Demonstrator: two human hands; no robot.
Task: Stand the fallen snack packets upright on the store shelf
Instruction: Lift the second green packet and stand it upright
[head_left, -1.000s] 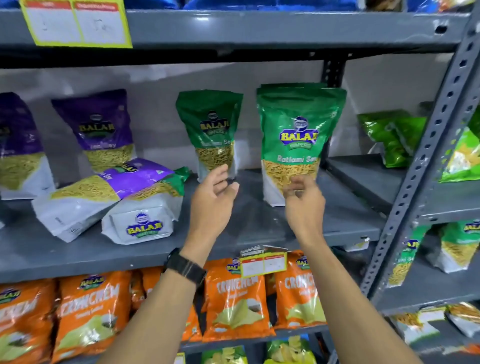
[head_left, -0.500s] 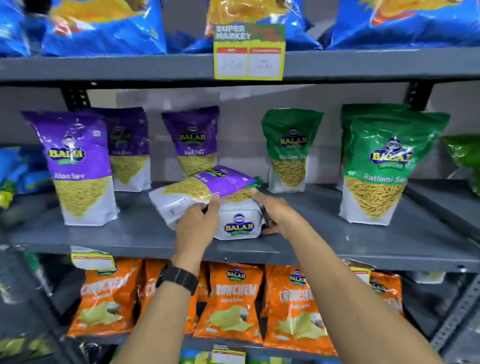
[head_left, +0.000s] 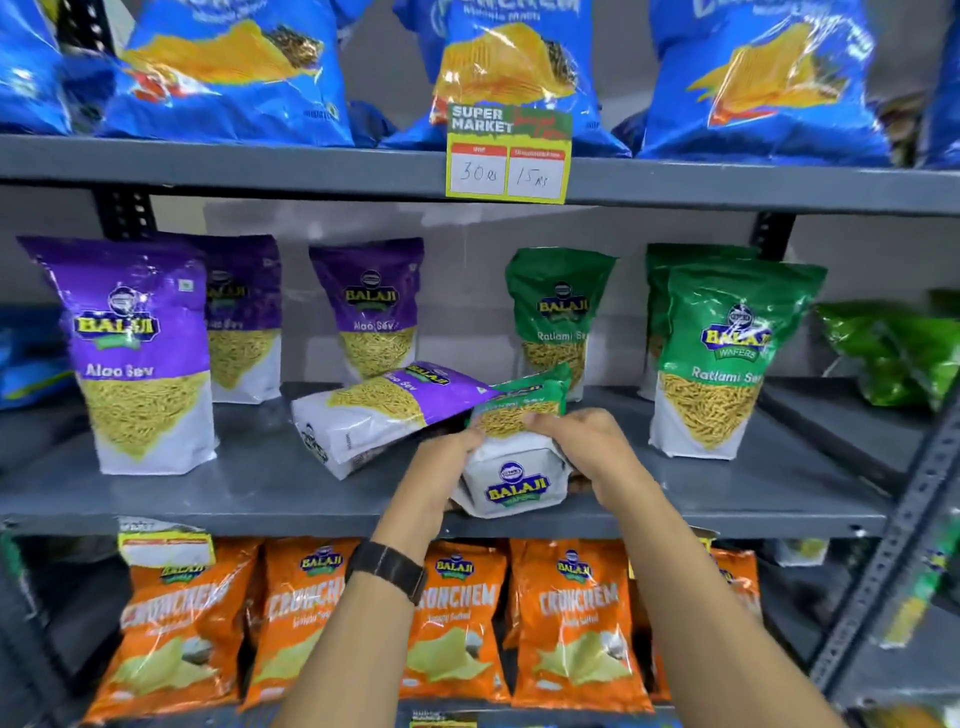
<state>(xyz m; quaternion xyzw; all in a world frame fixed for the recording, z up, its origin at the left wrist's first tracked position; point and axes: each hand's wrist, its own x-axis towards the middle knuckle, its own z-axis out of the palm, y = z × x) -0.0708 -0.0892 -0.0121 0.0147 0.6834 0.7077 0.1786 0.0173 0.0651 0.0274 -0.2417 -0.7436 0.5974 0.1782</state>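
On the grey middle shelf (head_left: 260, 483) two packets lie fallen. A purple Aloo Sev packet (head_left: 379, 410) rests on its side, top pointing right. Beside it a green Ratlami Sev packet (head_left: 514, 478) lies with its white bottom toward me and its green top partly under the purple one. My left hand (head_left: 441, 462) grips its left side and my right hand (head_left: 587, 447) grips its right side. Upright purple packets (head_left: 135, 353) stand at the left and upright green packets (head_left: 727, 358) at the right.
The shelf above carries blue chip bags (head_left: 234, 73) and a yellow price tag (head_left: 509, 156). Orange Crunchem bags (head_left: 457, 623) fill the shelf below. A perforated grey upright (head_left: 893, 551) stands at the right, with loose green bags (head_left: 904, 353) beyond it.
My view has shifted left from the upright green packets. Both hands left those packets and have closed around the fallen green one, which now sits pulled toward the shelf's front edge.
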